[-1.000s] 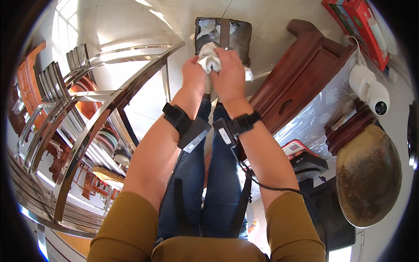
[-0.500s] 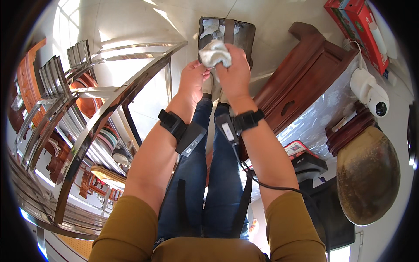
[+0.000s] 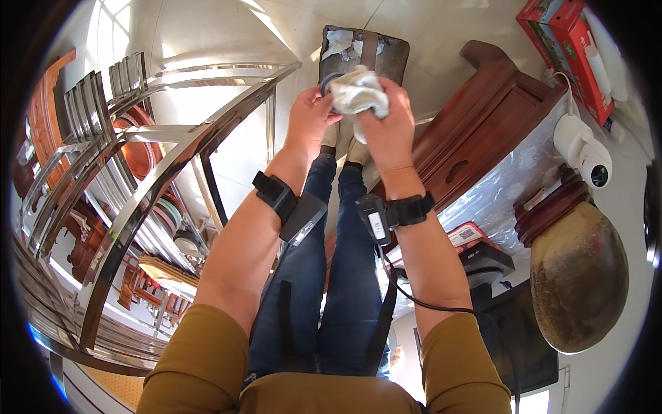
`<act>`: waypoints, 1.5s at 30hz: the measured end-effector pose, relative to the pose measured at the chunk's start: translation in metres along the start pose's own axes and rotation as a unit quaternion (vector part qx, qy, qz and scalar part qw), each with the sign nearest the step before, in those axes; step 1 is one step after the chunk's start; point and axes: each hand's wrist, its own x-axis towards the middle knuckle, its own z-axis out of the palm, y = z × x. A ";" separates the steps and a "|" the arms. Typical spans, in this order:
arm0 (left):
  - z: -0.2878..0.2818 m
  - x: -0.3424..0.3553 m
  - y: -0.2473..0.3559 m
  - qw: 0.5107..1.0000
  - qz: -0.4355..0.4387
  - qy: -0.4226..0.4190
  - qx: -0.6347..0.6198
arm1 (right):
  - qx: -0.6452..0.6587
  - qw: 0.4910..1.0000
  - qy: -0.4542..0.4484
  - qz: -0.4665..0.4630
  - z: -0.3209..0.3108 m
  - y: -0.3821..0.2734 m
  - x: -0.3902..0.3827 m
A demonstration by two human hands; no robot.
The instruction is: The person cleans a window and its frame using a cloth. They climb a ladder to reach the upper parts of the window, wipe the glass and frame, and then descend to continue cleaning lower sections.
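In front of me, above my feet, both hands meet at a crumpled white cloth [image 3: 360,92]. My right hand [image 3: 393,127] is closed on the cloth, and part of it hangs below the fingers. My left hand [image 3: 307,121] pinches a small round thing with a dark rim [image 3: 329,83]; the cloth covers most of it, so its kind is unclear. The cloth touches this round thing. Just beyond my hands stands a dark bin [image 3: 393,58] with crumpled white paper [image 3: 338,43] inside and a brown band across its top.
A shiny metal railing [image 3: 186,148] rises at my left. To the right are a reddish-brown wooden cabinet [image 3: 476,124], a red box [image 3: 569,55], a white camera [image 3: 579,148] and a large brownish vase-like object [image 3: 579,276]. A black cable [image 3: 434,307] runs from my right wrist.
My right hand has shifted right and slightly down with the cloth, which now looks more spread out. The dark rim by my left fingers has come into sight.
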 end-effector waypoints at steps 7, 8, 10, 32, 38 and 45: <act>0.003 -0.014 0.008 0.964 0.140 0.008 0.227 | -0.088 0.990 0.024 0.106 0.014 0.025 0.046; 0.003 -0.017 0.009 0.950 0.153 0.028 0.272 | -0.095 0.977 0.032 0.189 0.013 0.027 0.053; 0.003 -0.022 0.010 0.912 0.190 0.066 0.357 | 0.012 0.978 0.042 0.202 0.009 0.020 0.054; -0.001 -0.018 0.011 0.921 0.267 0.020 0.285 | -0.072 0.981 -0.099 -0.149 0.008 -0.021 0.020; -0.007 -0.017 0.016 0.952 0.247 -0.097 0.149 | -0.116 0.989 -0.096 0.005 0.008 0.035 0.071; 0.005 -0.018 0.028 0.944 0.245 -0.064 0.210 | 0.048 0.992 -0.053 -0.106 -0.015 -0.016 0.026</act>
